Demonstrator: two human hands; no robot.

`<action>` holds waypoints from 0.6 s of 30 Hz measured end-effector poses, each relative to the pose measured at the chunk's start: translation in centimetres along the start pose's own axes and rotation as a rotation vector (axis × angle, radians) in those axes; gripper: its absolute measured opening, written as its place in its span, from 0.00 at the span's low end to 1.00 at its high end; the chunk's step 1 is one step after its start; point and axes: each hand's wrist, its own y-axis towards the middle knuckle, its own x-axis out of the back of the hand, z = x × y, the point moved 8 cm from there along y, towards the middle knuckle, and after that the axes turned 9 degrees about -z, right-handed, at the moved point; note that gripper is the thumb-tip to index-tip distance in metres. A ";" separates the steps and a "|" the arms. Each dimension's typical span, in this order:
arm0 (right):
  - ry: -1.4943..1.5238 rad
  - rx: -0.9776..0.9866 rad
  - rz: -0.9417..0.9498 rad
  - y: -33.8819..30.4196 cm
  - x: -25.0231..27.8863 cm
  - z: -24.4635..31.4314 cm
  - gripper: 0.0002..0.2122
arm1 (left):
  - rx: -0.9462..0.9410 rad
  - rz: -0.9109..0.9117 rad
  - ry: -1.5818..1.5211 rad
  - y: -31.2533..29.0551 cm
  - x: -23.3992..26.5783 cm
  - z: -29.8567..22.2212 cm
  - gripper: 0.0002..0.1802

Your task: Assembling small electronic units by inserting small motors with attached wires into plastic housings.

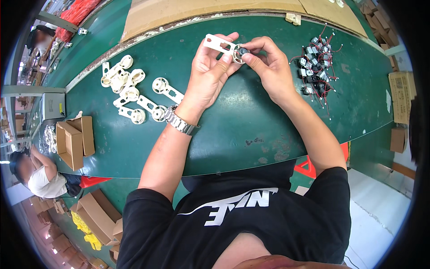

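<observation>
Over the far middle of the table, my left hand (pixel 208 74) grips a white plastic bracket (pixel 217 43), a slotted flat arm with a round ring at one end. My right hand (pixel 272 67) pinches a small round black part (pixel 243 51) at that ring; whether it is seated inside I cannot tell. Left of my left forearm lie several similar white plastic brackets (pixel 120 81), some heaped together and some loose. To the right of my right hand is a pile of small motors (pixel 309 71), silver and black, with thin red and black wires.
The green table (pixel 237 134) curves along my body. Cardboard sheeting (pixel 179 15) runs along its far edge, with a small pale block (pixel 293 19) beside it. An open cardboard box (pixel 71 142) stands at the left end, near a seated person (pixel 47 179). More boxes are at the right.
</observation>
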 end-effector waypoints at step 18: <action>0.017 -0.104 0.087 -0.4 -0.8 0.4 0.19 | -0.069 -0.068 -0.044 0.1 0.1 -0.3 0.16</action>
